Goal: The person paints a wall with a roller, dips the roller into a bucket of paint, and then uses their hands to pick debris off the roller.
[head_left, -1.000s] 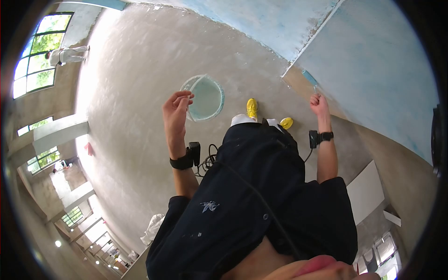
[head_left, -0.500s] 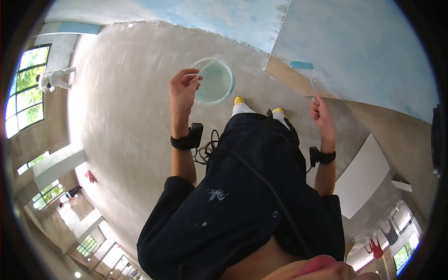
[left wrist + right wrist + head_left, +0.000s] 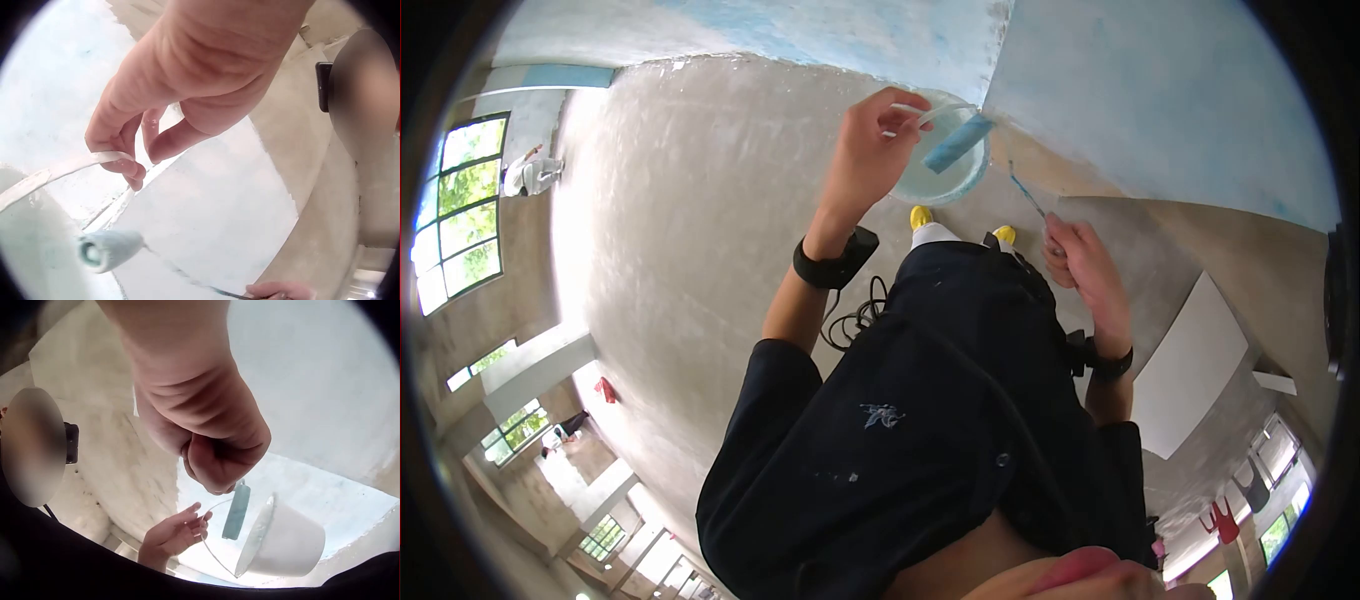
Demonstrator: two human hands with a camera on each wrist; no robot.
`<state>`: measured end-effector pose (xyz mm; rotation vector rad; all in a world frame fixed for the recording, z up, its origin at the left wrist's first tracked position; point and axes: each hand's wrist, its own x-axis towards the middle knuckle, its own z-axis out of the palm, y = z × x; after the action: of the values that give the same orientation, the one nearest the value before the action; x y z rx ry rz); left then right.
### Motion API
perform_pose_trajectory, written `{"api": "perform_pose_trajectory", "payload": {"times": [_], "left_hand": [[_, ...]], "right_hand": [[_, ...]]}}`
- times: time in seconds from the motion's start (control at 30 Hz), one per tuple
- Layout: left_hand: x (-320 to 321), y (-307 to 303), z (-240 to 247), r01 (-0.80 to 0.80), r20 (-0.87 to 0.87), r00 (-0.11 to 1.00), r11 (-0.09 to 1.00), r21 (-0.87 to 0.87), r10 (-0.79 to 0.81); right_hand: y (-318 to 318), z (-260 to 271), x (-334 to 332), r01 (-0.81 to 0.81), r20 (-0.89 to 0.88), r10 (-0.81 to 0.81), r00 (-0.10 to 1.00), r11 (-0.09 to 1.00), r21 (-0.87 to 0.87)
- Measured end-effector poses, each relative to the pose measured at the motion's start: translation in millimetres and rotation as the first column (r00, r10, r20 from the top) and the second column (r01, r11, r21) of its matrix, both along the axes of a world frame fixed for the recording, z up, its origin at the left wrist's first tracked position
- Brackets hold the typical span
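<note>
My left hand holds up a white bucket, its fingers hooked round the thin white bail handle. Pale blue paint marks the bucket's rim and inside. My right hand grips a paint roller by its handle, which the fist mostly hides. The blue roller sleeve overlaps the bucket's mouth in the head view. A thin wire frame runs from the sleeve back to the right hand. In the right wrist view the sleeve hangs between the left hand and the bucket.
A wall partly painted light blue rises ahead and to the right, with a bare brown strip along its base. A white board lies on the floor at right. Cables hang by my left side. Another person is far off by the windows.
The roller came away from the wall and swung left over the bucket. My left hand and the bucket moved right, towards the roller. The right hand drew back slightly.
</note>
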<state>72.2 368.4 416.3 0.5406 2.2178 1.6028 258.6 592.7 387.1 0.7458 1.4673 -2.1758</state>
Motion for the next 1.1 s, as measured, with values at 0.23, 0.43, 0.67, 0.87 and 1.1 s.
{"api": "perform_pose_trajectory", "payload": {"times": [0.23, 0.43, 0.67, 0.87, 1.1], "left_hand": [[13, 15, 54, 0.045, 0.017, 0.999, 0.994, 0.102, -0.047], [11, 11, 65, 0.058, 0.075, 0.995, 0.993, 0.107, -0.067], [-4, 6, 40, -0.001, 0.104, 0.994, 0.985, 0.171, -0.017], [-3, 8, 43, 0.031, 0.080, 0.996, 0.983, 0.180, -0.046], [7, 22, 54, 0.068, 0.040, 0.997, 0.991, 0.112, -0.073]], "right_hand": [[-14, 29, -42, -0.085, 0.154, 0.137, 0.979, 0.950, -0.301], [-16, 30, -52, -0.020, 0.226, 0.116, 0.967, 0.922, -0.388], [-15, 14, -47, -0.058, 0.222, 0.115, 0.968, 0.968, -0.246], [-12, -1, -39, -0.083, 0.079, 0.082, 0.993, 0.997, 0.000], [-30, 16, -48, -0.075, 0.021, 0.072, 0.997, 0.966, 0.246]]}}
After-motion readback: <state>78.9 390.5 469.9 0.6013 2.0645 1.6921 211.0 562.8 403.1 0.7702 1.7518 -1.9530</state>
